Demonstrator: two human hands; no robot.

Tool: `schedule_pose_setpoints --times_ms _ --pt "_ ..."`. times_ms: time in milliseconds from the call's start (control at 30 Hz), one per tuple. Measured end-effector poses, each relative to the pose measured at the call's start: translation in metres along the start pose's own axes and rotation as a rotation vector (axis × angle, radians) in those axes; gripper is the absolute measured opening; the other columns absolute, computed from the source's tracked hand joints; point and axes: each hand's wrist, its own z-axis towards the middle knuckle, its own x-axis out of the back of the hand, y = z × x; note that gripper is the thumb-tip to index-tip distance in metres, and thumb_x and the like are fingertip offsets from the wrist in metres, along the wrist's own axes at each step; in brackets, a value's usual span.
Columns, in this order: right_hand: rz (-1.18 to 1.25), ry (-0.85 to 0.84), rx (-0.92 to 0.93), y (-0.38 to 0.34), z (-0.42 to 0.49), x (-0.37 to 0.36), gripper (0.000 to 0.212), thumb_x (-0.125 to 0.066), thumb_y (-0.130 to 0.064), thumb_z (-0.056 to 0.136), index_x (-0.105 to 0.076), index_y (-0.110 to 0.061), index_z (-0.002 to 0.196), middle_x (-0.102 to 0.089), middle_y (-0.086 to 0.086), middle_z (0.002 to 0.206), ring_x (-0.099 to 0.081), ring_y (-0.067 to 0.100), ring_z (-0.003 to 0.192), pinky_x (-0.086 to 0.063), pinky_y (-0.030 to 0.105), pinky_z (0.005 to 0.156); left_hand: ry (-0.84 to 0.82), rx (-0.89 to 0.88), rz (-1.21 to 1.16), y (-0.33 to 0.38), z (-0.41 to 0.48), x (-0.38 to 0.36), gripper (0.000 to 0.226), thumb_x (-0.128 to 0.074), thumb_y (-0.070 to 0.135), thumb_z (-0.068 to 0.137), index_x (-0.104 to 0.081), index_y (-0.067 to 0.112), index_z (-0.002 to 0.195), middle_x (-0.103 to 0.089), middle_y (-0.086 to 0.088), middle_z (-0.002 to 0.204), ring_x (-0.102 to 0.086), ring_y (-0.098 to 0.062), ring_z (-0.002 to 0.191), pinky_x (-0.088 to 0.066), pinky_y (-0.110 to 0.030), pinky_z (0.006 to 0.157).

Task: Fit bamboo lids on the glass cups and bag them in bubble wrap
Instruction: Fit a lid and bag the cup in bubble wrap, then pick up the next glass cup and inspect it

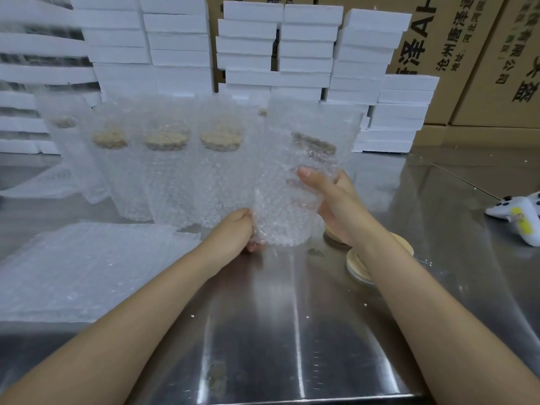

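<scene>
Steel worktop [292, 331], viewed from its near edge. Both hands hold one bubble-wrap bag [287, 200] near the worktop's middle. Whether its base touches the surface cannot be told.

The left hand [238, 229] grips the bag's lower left corner, fingers curled under. The right hand [330, 197] grasps the bag's right side, thumb across the front.

A cup shows dimly inside the bag, with its lid [314, 143] tilted.

Four or more bagged cups [166, 171] stand in a row behind, towards the far edge. Flat bags [87, 267] lie stacked at the near left. Loose lids [358, 266] lie under the right forearm.

White foam boxes [306, 54] and cartons [482, 54] are stacked along the far edge. A white controller [520, 217] lies at the right edge.
</scene>
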Motion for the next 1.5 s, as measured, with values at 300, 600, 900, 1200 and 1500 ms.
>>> schedule_pose_setpoints --times_ms 300,600,900,1200,1500 --pt "-0.294 -0.127 0.116 -0.005 -0.007 -0.003 0.076 -0.082 -0.035 0.063 -0.053 -0.016 0.131 -0.066 -0.005 0.123 -0.062 0.009 0.114 -0.051 0.021 0.089 0.122 -0.216 0.184 -0.01 -0.005 0.0 0.017 -0.048 0.003 0.089 -0.057 0.011 0.077 -0.061 -0.012 0.077 -0.058 -0.029 0.076 -0.041 -0.024 0.064" --pt "-0.17 0.322 0.191 -0.037 0.024 0.031 0.06 -0.081 -0.038 0.063 -0.05 -0.027 0.113 -0.069 0.0 0.103 -0.07 0.015 0.094 -0.058 0.04 0.083 0.205 -0.305 0.2 -0.019 0.005 -0.012 0.026 -0.036 0.018 0.103 -0.061 0.013 0.103 -0.066 -0.01 0.085 -0.06 -0.027 0.086 -0.043 -0.027 0.079" --pt "-0.623 0.604 0.035 -0.024 0.099 0.134 0.097 -0.08 -0.047 0.074 -0.023 -0.012 0.143 -0.054 0.003 0.114 -0.056 0.021 0.107 -0.044 0.033 0.087 0.17 -0.418 0.52 -0.019 0.018 -0.019 0.034 -0.03 0.03 0.102 -0.059 0.012 0.1 -0.066 -0.008 0.094 -0.059 -0.028 0.093 -0.045 -0.041 0.082" --pt "-0.657 0.598 0.003 0.009 0.105 0.149 0.09 -0.081 -0.043 0.073 -0.027 -0.011 0.137 -0.052 0.002 0.114 -0.055 0.019 0.106 -0.041 0.03 0.085 0.179 -0.398 0.558 -0.022 0.022 -0.02 0.035 -0.03 0.031 0.101 -0.057 0.014 0.087 -0.063 -0.002 0.085 -0.057 -0.023 0.085 -0.044 -0.037 0.074" --pt "-0.679 0.61 -0.03 -0.033 0.083 0.109 0.112 -0.073 -0.044 0.083 0.007 -0.011 0.154 -0.022 0.01 0.159 -0.028 0.025 0.143 -0.028 0.034 0.111 0.16 -0.33 0.57 -0.019 0.022 -0.019 0.038 -0.029 0.031 0.102 -0.062 0.014 0.093 -0.066 -0.005 0.093 -0.059 -0.027 0.094 -0.045 -0.037 0.079"
